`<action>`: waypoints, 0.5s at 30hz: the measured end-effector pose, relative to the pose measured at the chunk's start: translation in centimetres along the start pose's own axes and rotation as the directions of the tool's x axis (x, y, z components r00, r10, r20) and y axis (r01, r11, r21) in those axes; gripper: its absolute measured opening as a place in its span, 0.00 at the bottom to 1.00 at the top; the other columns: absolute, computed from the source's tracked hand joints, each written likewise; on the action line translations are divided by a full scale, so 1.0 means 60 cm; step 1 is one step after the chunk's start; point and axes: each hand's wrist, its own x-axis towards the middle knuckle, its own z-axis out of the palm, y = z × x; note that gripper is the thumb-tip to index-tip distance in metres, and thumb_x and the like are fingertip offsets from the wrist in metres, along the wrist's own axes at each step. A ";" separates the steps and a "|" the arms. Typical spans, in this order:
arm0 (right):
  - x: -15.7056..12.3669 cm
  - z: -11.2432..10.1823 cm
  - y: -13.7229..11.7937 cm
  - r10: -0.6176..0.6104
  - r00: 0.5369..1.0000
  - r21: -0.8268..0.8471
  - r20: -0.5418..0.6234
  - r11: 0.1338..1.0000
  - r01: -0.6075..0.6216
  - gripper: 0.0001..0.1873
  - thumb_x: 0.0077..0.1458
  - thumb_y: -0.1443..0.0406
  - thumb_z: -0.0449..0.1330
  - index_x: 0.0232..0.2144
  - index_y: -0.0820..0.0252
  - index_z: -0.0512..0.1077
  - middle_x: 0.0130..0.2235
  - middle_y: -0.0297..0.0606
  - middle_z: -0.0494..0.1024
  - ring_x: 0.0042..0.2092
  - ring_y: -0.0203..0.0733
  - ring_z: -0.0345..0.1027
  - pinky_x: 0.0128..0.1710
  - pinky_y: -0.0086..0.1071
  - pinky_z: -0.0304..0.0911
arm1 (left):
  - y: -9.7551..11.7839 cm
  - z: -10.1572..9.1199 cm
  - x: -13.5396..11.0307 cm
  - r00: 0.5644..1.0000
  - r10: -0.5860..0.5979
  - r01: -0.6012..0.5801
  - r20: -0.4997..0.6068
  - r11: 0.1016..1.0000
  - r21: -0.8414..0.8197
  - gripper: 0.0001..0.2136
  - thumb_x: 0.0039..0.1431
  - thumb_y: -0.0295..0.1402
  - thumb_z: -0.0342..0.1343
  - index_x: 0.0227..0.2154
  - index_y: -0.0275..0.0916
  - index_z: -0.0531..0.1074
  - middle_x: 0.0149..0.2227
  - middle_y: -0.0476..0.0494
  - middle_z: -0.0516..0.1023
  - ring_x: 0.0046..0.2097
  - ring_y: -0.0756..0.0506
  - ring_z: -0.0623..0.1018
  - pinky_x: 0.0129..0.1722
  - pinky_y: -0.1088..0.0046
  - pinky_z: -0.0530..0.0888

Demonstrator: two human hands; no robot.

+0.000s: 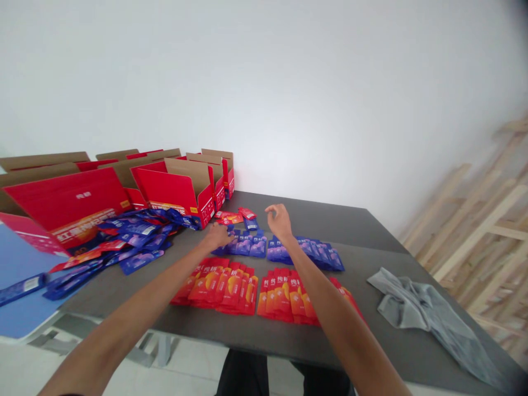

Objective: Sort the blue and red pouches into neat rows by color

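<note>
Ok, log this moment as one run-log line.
left hand: at blue pouches | right hand: open, above them | red pouches: in rows | red cartons: open, behind

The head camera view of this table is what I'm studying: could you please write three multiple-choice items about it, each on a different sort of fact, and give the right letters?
1. Where is the person's left hand?
A. On the blue glossy sachets
B. Inside a carton
C. On the cloth

2. What colour are the glossy sachets nearest the person's body?
A. Blue
B. Green
C. Red

3. What state are the red cardboard cartons in?
A. Taped shut
B. Open, flaps raised
C. Flattened

Answers:
1. A, its fingertips meet the middle blue row.
2. C, both front groups show red packaging.
3. B, their brown inner flaps stand up.
</note>
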 end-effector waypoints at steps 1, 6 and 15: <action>-0.003 -0.006 -0.001 -0.009 1.000 0.012 -0.016 1.000 0.010 0.16 0.62 0.71 0.49 0.41 0.56 0.76 0.50 0.42 0.74 0.52 0.45 0.69 0.55 0.36 0.65 | -0.009 -0.007 0.010 1.000 -0.024 0.024 0.007 1.000 0.004 0.27 0.62 0.49 0.53 0.54 0.32 0.78 0.56 0.26 0.80 0.64 0.28 0.72 0.62 0.54 0.69; -0.015 -0.037 -0.010 -0.042 0.997 0.033 -0.067 0.998 0.044 0.15 0.61 0.71 0.50 0.41 0.57 0.76 0.49 0.41 0.73 0.45 0.43 0.70 0.50 0.35 0.66 | -0.042 -0.021 0.056 0.989 -0.139 0.138 0.051 0.990 0.020 0.27 0.62 0.50 0.52 0.53 0.33 0.78 0.56 0.28 0.80 0.61 0.28 0.76 0.59 0.57 0.72; -0.080 -0.059 -0.064 -0.091 0.995 0.076 -0.034 0.993 0.094 0.13 0.62 0.70 0.51 0.40 0.55 0.75 0.48 0.38 0.72 0.40 0.40 0.70 0.46 0.33 0.67 | -0.045 0.023 0.077 0.983 -0.176 0.177 0.051 0.984 -0.014 0.30 0.60 0.52 0.54 0.55 0.32 0.76 0.59 0.25 0.77 0.64 0.27 0.72 0.61 0.54 0.71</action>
